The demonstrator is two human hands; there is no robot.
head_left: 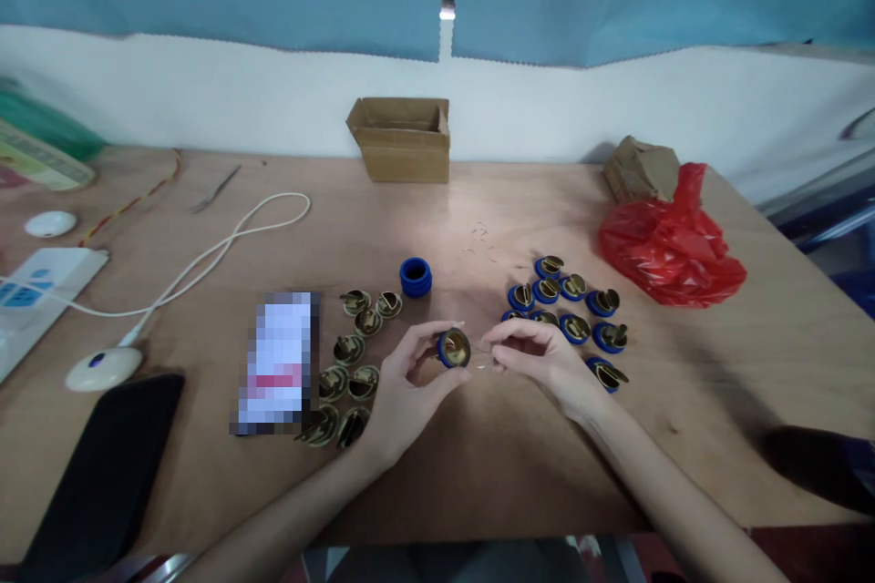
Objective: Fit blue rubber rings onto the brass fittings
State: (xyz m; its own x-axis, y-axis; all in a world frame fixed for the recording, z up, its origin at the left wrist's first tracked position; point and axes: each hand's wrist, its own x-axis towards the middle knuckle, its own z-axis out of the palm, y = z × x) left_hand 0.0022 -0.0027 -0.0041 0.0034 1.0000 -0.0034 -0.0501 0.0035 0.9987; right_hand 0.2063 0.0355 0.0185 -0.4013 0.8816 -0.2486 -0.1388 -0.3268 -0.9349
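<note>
My left hand point(414, 387) grips a small round brass-coloured piece with a blue rim point(454, 348) between thumb and fingers, its hollow side turned toward me. Just to its right, my right hand point(550, 363) is closed in a pinch on a thin wire-like piece point(482, 367), too fine to make out clearly. Several similar brass pieces with blue rims point(575, 328) lie beside my right hand. To the left of my left hand are several brass pieces without blue rims point(349, 348). A stack of blue rings point(416, 278) stands beyond my hands.
Thin slivers point(480, 237) lie scattered past the rings. An open cardboard box point(406, 155) stands against the wall. At right are a red plastic bag point(674, 250) and a brown package point(639, 166). A lit phone point(279, 360), black case point(102, 474), white cable point(198, 260) and tweezers point(217, 189) lie left.
</note>
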